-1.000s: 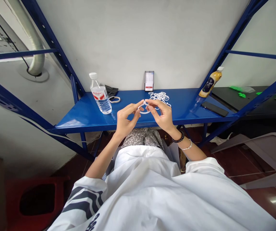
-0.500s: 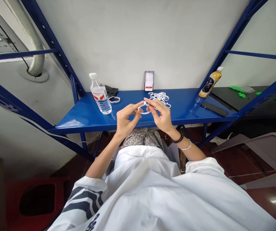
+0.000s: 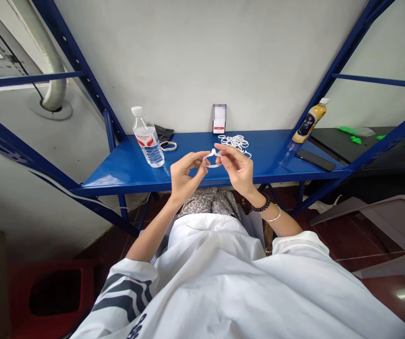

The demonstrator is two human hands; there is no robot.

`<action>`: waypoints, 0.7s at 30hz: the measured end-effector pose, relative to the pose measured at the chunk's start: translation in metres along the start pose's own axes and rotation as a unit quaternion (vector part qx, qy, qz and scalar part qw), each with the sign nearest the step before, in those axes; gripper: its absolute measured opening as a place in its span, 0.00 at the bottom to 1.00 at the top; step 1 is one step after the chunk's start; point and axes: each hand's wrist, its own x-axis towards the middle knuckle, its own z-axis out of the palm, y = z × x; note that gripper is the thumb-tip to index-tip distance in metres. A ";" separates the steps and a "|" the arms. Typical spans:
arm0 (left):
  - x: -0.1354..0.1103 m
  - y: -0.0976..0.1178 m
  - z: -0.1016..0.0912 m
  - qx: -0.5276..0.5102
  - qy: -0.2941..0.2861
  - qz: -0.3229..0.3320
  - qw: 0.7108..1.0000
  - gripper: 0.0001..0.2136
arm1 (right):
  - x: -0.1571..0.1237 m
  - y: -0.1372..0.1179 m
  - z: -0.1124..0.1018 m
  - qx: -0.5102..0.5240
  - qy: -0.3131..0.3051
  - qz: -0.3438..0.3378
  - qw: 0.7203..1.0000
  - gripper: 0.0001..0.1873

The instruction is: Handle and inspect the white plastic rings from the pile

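Observation:
Over the front edge of the blue shelf (image 3: 124,172), both hands pinch one thin white ring (image 3: 212,161). My left hand (image 3: 184,175) grips its left side between thumb and forefinger. My right hand (image 3: 236,168), with a dark bead bracelet and a silver bangle on the wrist, pinches the top right part, where the band is bent into a small kink. A loose heap of white rings (image 3: 236,142) lies on the shelf just behind my right hand.
A clear water bottle (image 3: 147,139) stands at the left of the shelf, with a dark pouch and a ring behind it. A small phone (image 3: 219,119) leans on the wall. A yellow drink bottle (image 3: 309,120) and a black phone (image 3: 314,160) are at the right. Blue rack posts frame both sides.
My right hand's fingers have shifted slightly along the ring's top and curled in more. The ring's top edge now shows a sharper kink. My left hand has hardly moved.

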 end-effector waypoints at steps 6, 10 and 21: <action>0.003 0.003 -0.006 -0.041 -0.013 -0.017 0.999 0.09 | 0.004 0.000 -0.004 0.098 -0.028 0.012 0.995 0.17; 0.003 0.003 -0.010 -0.036 -0.017 -0.021 0.999 0.09 | 0.005 -0.001 -0.007 0.125 -0.049 0.029 0.991 0.19; 0.007 -0.001 -0.009 0.023 -0.045 -0.008 0.999 0.13 | 0.006 -0.010 -0.010 -0.028 -0.025 -0.038 0.999 0.14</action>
